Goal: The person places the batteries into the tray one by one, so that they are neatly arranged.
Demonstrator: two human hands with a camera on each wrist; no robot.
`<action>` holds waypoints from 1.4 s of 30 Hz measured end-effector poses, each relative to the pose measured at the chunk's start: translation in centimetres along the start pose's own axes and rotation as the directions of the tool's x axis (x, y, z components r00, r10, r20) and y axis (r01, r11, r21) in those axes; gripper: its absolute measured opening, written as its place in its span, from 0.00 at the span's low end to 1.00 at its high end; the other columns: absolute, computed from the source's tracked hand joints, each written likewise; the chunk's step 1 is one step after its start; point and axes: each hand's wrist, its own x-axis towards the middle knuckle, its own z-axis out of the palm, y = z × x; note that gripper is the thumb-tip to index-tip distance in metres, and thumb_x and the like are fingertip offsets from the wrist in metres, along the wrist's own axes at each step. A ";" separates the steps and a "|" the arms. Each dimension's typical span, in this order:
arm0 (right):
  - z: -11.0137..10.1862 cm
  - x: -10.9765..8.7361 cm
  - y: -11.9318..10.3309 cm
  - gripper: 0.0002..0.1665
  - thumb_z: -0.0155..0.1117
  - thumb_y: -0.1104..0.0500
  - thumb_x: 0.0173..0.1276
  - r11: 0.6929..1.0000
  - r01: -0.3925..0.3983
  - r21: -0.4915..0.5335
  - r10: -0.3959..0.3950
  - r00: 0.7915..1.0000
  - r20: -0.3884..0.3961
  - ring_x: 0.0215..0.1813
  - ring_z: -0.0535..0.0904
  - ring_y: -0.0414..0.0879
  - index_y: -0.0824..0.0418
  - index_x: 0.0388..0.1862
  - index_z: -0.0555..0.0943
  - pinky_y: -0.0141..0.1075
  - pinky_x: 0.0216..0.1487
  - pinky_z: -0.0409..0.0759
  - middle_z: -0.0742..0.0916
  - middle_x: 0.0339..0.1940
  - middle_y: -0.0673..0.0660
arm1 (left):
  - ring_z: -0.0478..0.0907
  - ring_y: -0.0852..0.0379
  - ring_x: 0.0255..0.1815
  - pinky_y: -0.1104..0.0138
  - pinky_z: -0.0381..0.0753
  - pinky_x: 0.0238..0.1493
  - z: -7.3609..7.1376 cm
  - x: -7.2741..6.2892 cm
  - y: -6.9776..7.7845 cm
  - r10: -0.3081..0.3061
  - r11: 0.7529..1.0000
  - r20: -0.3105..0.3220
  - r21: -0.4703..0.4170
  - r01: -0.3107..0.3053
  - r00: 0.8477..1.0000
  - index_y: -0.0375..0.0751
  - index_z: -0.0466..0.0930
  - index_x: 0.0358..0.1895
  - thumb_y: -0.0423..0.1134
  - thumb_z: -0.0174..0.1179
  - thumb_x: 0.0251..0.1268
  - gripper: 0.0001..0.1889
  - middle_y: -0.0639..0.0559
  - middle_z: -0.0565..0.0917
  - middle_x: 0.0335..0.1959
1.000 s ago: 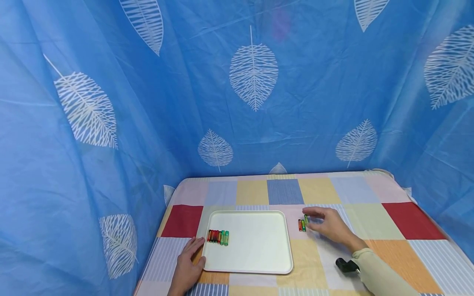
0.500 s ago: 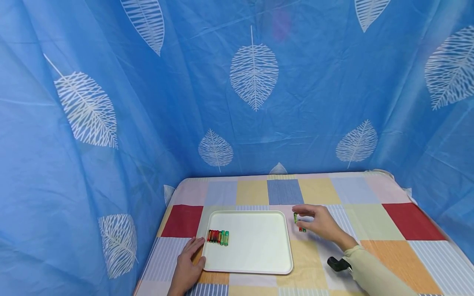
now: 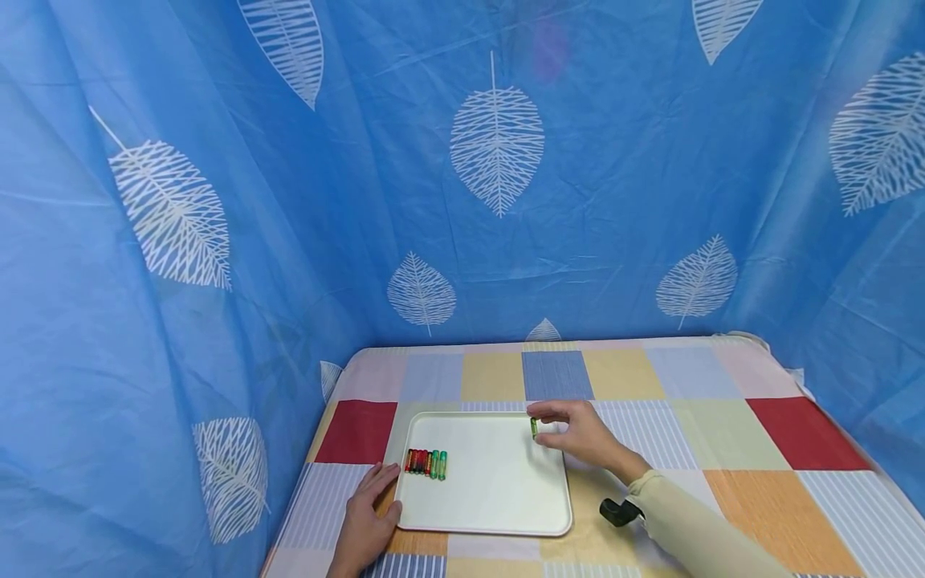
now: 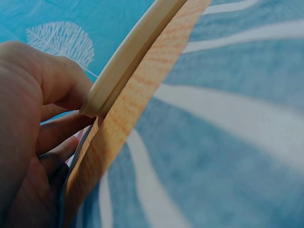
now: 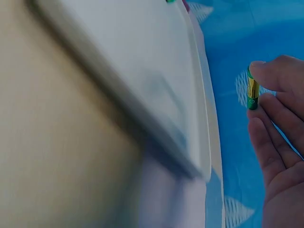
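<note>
My right hand (image 3: pixel 584 435) pinches a green battery (image 3: pixel 534 428) between thumb and fingers, above the right rim of a white tray (image 3: pixel 499 490). In the right wrist view that battery (image 5: pixel 252 89) shows a yellow band and green ends. Inside the tray at its left side lies a row of batteries, several red ones (image 3: pixel 417 461) and a few green ones (image 3: pixel 438 466). My left hand (image 3: pixel 366 520) rests by the tray's left edge, fingers extended. The left wrist view has its thumb and fingers touching the tray rim (image 4: pixel 128 57).
A patchwork cloth (image 3: pixel 744 433) covers the table. Blue curtains (image 3: pixel 578 201) with white leaf prints hang behind and at both sides. A black device (image 3: pixel 620 512) sits at my right wrist.
My right hand has carried the green battery leftward, from the cloth to over the tray's right edge. The loose batteries on the cloth are now hidden by that hand. The left hand stays put.
</note>
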 end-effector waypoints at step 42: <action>14.4 6.0 -6.3 0.25 0.80 0.65 0.67 0.991 0.018 0.131 -0.035 0.991 0.127 0.60 0.91 0.54 0.61 0.63 0.89 0.39 0.66 0.88 0.93 0.60 0.63 | 0.66 0.31 0.84 0.33 0.62 0.83 -0.3 0.3 -0.5 0.041 0.999 0.004 0.007 -0.041 0.999 0.38 0.84 0.71 0.29 0.69 0.64 0.29 0.40 0.83 0.74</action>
